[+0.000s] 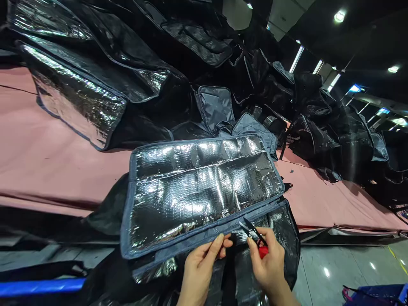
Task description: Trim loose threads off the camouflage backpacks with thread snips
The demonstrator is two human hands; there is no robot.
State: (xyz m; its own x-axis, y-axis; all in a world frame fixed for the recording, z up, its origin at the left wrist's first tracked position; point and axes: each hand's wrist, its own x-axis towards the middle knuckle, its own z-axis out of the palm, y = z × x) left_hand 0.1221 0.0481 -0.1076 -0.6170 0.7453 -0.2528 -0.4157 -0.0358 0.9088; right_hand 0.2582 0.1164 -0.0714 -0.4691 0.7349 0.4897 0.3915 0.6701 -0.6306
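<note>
In the head view, my right hand (270,264) is closed around small thread snips (252,230) with dark blades and a red part at the palm. The blades point up and left, slightly parted, over the lower edge of a bag panel. My left hand (201,265) pinches thumb against fingers just below that edge; what it grips is too small or dark to make out. Before both hands lies a black bag, its rectangular flap (191,199) lined with shiny silver foil and bound in grey-blue tape. More foil lining (283,229) shows beneath the flap, at right.
A pink-covered table (76,170) runs across behind the bag. On it are piled several black foil-lined bags, one large bag (79,95) at left and others (321,136) at right. A blue bar (41,287) is low left; a blue item (379,295) is low right.
</note>
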